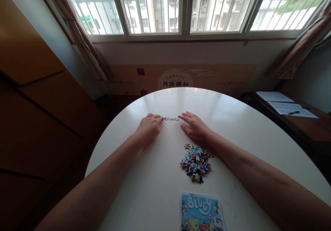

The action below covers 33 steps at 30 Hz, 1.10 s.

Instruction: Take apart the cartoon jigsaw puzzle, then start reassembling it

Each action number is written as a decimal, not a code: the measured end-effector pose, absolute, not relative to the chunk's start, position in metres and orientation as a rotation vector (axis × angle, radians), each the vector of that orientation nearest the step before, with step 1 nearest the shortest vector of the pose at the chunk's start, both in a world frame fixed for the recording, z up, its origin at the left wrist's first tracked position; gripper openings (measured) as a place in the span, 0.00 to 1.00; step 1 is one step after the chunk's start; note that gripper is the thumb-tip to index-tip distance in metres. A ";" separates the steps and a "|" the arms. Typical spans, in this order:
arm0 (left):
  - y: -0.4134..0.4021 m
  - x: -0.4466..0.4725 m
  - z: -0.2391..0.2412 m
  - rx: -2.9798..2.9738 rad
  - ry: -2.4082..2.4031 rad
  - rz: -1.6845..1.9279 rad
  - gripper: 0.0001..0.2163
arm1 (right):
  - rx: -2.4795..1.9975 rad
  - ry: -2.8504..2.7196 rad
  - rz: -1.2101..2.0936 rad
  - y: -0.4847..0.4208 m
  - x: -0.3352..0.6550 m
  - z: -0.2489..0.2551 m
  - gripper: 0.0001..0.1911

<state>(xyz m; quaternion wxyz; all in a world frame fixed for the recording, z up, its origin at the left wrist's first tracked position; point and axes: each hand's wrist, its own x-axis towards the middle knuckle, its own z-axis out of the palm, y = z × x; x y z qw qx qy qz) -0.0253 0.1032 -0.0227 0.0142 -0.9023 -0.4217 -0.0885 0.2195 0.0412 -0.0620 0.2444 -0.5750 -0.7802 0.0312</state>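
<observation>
A short row of joined jigsaw puzzle pieces (171, 119) lies flat on the white round table, running from side to side between my hands. My left hand (150, 126) is closed at the row's left end, its thumb and fingertips on the end puzzle piece, which they mostly cover. My right hand (194, 125) rests at the other end with thumb and fingers apart. Its fingertips reach the row's right edge. Below my right hand, a heap of loose puzzle pieces (196, 162) sits partly beside my right forearm, blue, white and dark in colour.
A blue picture sheet (202, 212) lettered "Bluey" lies at the near side of the white table (144, 193). To the right, papers (292, 109) and a pen rest on a dark side table. Behind stand a printed panel (232, 74) and barred windows; a wooden cabinet (49, 103) is at left.
</observation>
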 end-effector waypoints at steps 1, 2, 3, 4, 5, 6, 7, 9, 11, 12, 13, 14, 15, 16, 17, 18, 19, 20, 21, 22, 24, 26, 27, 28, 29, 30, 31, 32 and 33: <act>0.103 -0.025 -0.023 -2.817 -1.318 -0.275 0.18 | -1.568 -2.128 0.088 0.041 0.220 -0.062 0.26; 0.103 -0.026 -0.022 -2.824 -1.322 -0.269 0.18 | -1.565 -2.126 0.092 0.041 0.220 -0.062 0.26; 0.102 -0.026 -0.022 -2.830 -1.327 -0.263 0.18 | -1.563 -2.125 0.096 0.042 0.220 -0.062 0.26; 0.102 -0.026 -0.021 -2.831 -1.336 -0.259 0.18 | -1.561 -2.125 0.097 0.042 0.220 -0.063 0.26; 0.101 -0.027 -0.019 -2.825 -1.350 -0.262 0.18 | -1.560 -2.128 0.098 0.042 0.220 -0.063 0.26; 0.100 -0.027 -0.018 -2.810 -1.375 -0.273 0.18 | -1.561 -2.131 0.097 0.042 0.220 -0.062 0.26; 0.099 -0.028 -0.016 -2.793 -1.401 -0.289 0.19 | -1.562 -2.134 0.097 0.042 0.220 -0.062 0.26; 0.097 -0.029 -0.013 -2.762 -1.463 -0.319 0.18 | -1.564 -2.137 0.099 0.042 0.220 -0.062 0.26; 0.096 -0.030 -0.009 -2.742 -1.527 -0.326 0.16 | -1.568 -2.137 0.099 0.041 0.220 -0.062 0.26; 0.095 -0.029 -0.007 -2.731 -1.555 -0.323 0.15 | -1.570 -2.136 0.099 0.041 0.220 -0.062 0.26; 0.095 -0.029 -0.006 -2.718 -1.581 -0.316 0.14 | -1.572 -2.135 0.099 0.041 0.220 -0.062 0.26; 0.094 -0.028 -0.005 -2.703 -1.602 -0.310 0.13 | -1.573 -2.134 0.099 0.041 0.219 -0.062 0.26; 0.094 -0.027 -0.004 -2.691 -1.617 -0.304 0.12 | -1.573 -2.131 0.097 0.041 0.219 -0.062 0.26; 0.093 -0.027 -0.003 -2.683 -1.627 -0.298 0.11 | -1.571 -2.131 0.095 0.041 0.219 -0.062 0.26; 0.093 -0.026 -0.003 -2.679 -1.634 -0.292 0.11 | -1.570 -2.131 0.092 0.041 0.219 -0.062 0.26; 0.093 -0.026 -0.003 -2.679 -1.639 -0.289 0.10 | -1.570 -2.134 0.090 0.041 0.219 -0.061 0.26; 0.093 -0.026 -0.003 -2.680 -1.640 -0.291 0.10 | -1.571 -2.138 0.088 0.041 0.220 -0.061 0.26; 0.094 -0.026 -0.003 -2.682 -1.637 -0.295 0.10 | -1.573 -2.142 0.087 0.041 0.220 -0.061 0.26; 0.094 -0.026 -0.003 -2.687 -1.631 -0.299 0.10 | -1.575 -2.144 0.087 0.041 0.220 -0.061 0.26; 0.095 -0.027 -0.004 -2.692 -1.625 -0.303 0.10 | -1.578 -2.144 0.086 0.041 0.220 -0.061 0.25; 0.096 -0.028 -0.004 -2.707 -1.612 -0.307 0.11 | -1.583 -2.144 0.083 0.041 0.219 -0.061 0.25; 0.097 -0.029 -0.005 -2.728 -1.597 -0.317 0.11 | -1.588 -2.150 0.075 0.041 0.219 -0.061 0.25; 0.097 -0.029 -0.005 -2.736 -1.589 -0.329 0.11 | -1.589 -2.155 0.072 0.041 0.220 -0.061 0.25; 0.097 -0.029 -0.005 -2.742 -1.583 -0.342 0.11 | -1.590 -2.160 0.067 0.041 0.220 -0.062 0.25; 0.097 -0.030 -0.005 -2.747 -1.578 -0.353 0.11 | -1.591 -2.164 0.064 0.042 0.220 -0.062 0.25; 0.098 -0.030 -0.006 -2.749 -1.576 -0.362 0.11 | -1.591 -2.167 0.062 0.042 0.220 -0.062 0.25; 0.098 -0.030 -0.006 -2.750 -1.576 -0.368 0.11 | -1.589 -2.169 0.062 0.042 0.220 -0.062 0.25; 0.098 -0.029 -0.007 -2.750 -1.578 -0.373 0.11 | -1.585 -2.171 0.064 0.042 0.221 -0.062 0.25; 0.099 -0.029 -0.007 -2.750 -1.580 -0.375 0.11 | -1.581 -2.170 0.067 0.042 0.221 -0.062 0.26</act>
